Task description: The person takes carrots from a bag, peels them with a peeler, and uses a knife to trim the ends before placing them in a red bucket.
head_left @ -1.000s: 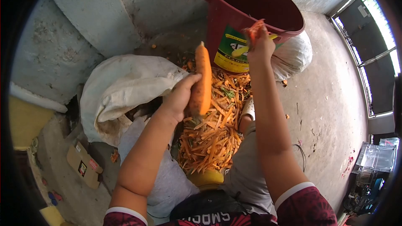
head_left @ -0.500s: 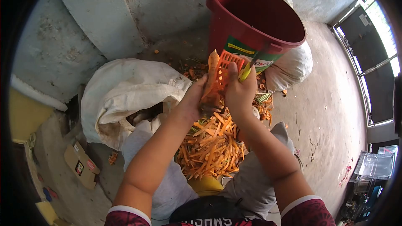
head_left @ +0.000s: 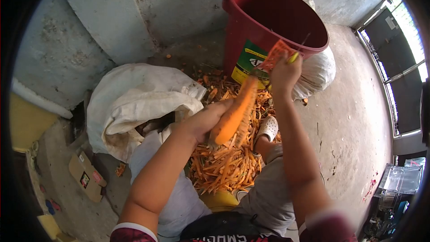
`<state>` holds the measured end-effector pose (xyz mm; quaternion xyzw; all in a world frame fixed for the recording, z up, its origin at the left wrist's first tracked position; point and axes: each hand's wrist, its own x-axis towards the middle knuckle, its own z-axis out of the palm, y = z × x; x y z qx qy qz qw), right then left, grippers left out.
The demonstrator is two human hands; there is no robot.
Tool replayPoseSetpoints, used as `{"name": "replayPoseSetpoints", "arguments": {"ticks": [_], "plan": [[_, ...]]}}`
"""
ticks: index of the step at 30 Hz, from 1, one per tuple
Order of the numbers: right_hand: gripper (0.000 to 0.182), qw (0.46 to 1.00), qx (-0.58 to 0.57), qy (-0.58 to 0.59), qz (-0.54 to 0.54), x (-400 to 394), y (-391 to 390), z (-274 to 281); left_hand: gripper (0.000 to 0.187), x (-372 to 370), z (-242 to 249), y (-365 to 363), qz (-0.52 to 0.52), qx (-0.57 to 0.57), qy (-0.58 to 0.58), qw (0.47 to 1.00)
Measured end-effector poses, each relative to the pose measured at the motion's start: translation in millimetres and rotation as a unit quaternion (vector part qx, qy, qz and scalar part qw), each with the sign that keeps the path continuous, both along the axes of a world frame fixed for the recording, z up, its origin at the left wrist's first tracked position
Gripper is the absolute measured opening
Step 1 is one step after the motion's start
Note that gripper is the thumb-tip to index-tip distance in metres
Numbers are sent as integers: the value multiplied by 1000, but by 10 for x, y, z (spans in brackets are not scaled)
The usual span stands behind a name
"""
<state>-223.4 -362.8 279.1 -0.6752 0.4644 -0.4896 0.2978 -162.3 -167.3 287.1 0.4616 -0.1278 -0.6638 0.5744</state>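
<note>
My left hand point(head_left: 210, 118) is closed around the lower part of a large carrot point(head_left: 239, 110), which tilts up and to the right. The carrot's near side is bright, peeled orange, and a blurred strip of peel point(head_left: 244, 127) hangs along its right side. My right hand point(head_left: 286, 76) grips an orange perforated peeler point(head_left: 277, 54), its blade end close to the carrot's upper tip; motion blur hides whether they touch. A small yellow-handled knife point(head_left: 293, 57) is held in the same hand, its thin blade pointing up and right. Below lies a heap of carrot peelings point(head_left: 226, 168).
A tall dark red bin point(head_left: 233, 31) stands ahead, with a filled white sack point(head_left: 320, 74) behind its right side. To the left sits an open white sack point(head_left: 139, 83). A foot in a white clog point(head_left: 268, 128) rests beside the peelings. Flattened cardboard point(head_left: 85, 177) lies at left.
My right hand has moved up and right with the peeler and knife, away from my left hand. The carrot has tilted rightward and now shows a peeled side.
</note>
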Motion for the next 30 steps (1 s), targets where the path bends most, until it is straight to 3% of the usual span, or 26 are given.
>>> {"name": "replayPoseSetpoints", "arguments": {"ticks": [2,5,8,12,15,18,20,25,28,30], "plan": [[18,995,-67,-67,-8,-92,-525,-182,37,-45,-37,37,-2,-12,-29,1000],[14,979,-4,-202,10,-181,-503,100,40,31,-125,37,20,-24,33,999],[12,963,131,-208,113,-145,103,445,42,153,-321,-36,49,-11,82,995],[17,973,-6,-74,221,-10,754,306,38,168,-303,-101,98,-17,120,988],[22,964,-75,-70,244,49,1026,221,34,144,-270,-62,119,-49,108,986],[23,961,-42,-20,272,-5,1173,283,33,47,-175,49,168,-92,130,973],[25,963,-79,-32,255,21,1140,224,33,11,-114,33,195,-64,134,970],[26,976,-46,20,213,72,1075,236,34,192,-126,-73,107,-15,80,991],[23,982,-106,31,151,113,918,206,38,182,-128,-65,70,-9,55,996],[21,989,-29,-69,130,125,539,200,41,125,-81,-39,50,5,41,998]]}}
